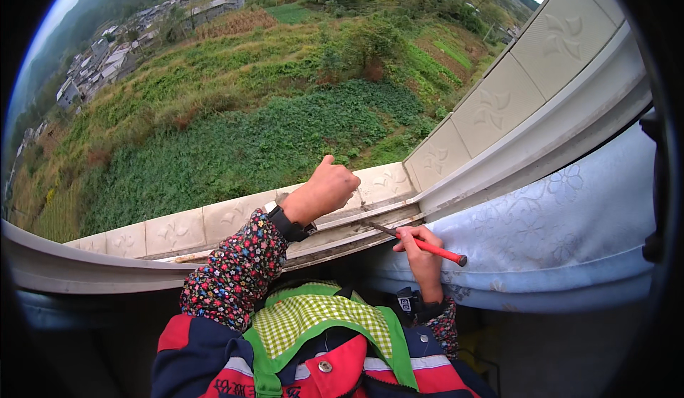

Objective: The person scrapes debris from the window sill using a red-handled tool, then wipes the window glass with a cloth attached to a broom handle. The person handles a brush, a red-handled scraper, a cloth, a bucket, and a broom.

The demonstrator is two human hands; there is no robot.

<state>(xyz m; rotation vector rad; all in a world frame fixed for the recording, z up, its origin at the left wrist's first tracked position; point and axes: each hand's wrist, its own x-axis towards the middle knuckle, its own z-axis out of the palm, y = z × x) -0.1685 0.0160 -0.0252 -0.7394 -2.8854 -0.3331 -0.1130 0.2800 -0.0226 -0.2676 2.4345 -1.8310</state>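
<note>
Nearest to me, a green checked bib (324,317) is covering my chest, and flowered sleeves (235,270) are reaching forward. My right hand (422,259) is holding a slim tool (443,250) between thumb and fingers, quite narrow. The tool is showing a smooth red handle with a dark end cap, which is sticking out to the right of this hand; its thin, dark shaft is pointing away and to the left. Its tip is lying at the window track (335,236), near my left hand (325,188), on the lower right side of it. The long grooves of this track are containing brownish dirt. My left hand, with a black band (287,225) on the wrist, is forming a fist over the track and the tiled ledge (231,216); its fingertips are hiding, so I cannot tell if it is holding something. At the right, a pale blue curtain (545,220) is hanging. Beyond the ledge, a green field (249,145) is spreading, and farther, houses (117,63) are standing.
</note>
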